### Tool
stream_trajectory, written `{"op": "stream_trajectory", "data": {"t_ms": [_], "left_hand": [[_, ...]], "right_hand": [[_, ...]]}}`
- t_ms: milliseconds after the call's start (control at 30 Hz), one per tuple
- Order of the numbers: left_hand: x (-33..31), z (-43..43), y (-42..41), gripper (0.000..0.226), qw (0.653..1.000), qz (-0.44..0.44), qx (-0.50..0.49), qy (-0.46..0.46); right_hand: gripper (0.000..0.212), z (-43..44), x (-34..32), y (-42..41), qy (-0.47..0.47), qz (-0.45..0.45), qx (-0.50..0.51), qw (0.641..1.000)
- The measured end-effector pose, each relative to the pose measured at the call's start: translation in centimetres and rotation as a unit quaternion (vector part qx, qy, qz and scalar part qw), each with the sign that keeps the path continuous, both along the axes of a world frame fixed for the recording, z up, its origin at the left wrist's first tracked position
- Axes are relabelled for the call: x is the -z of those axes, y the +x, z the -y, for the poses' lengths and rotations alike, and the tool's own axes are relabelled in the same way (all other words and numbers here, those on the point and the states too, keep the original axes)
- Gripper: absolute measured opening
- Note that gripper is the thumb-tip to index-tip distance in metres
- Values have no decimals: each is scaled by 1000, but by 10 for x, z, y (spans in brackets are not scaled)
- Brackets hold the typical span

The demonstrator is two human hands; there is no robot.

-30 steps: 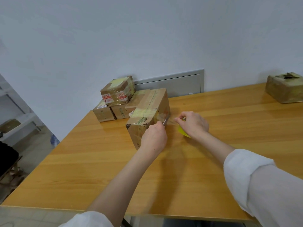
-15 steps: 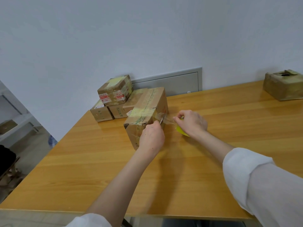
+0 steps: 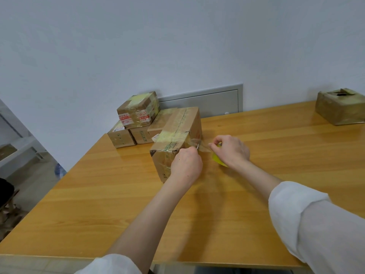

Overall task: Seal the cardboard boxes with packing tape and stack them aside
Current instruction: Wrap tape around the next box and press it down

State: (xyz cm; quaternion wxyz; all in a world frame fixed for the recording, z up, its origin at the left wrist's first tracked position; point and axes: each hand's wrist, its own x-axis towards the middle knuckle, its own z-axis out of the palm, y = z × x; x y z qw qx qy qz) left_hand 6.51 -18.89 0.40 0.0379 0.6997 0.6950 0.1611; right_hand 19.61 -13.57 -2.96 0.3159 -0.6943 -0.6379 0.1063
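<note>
Cutting cleanly needed tension: your right hand (image 3: 231, 150) pinched the clear packing tape (image 3: 203, 148) taut from the brown cardboard box (image 3: 177, 125); your left hand (image 3: 186, 165) gripped a small metal cutter (image 3: 197, 147).

Brown cardboard box (image 3: 177, 139) with yellowish tape strips; yellow tape roll (image 3: 218, 160); honey-orange wood-grain tabletop (image 3: 276, 147); red-and-white labels on the stacked box (image 3: 138, 112); white sleeves (image 3: 316, 224).
</note>
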Motion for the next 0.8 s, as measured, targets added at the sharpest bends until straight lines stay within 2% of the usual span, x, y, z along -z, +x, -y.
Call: {"op": "stream_trajectory", "data": {"t_ms": [600,800], "left_hand": [[6,-8,5,17,1000,-2,-17,0],[8,-11,5,24,999,-16,-28,-21]], "right_hand": [[22,1,1,1,1,6,-8,1000],[22,3,1,2,5,4,-17,1000]]}}
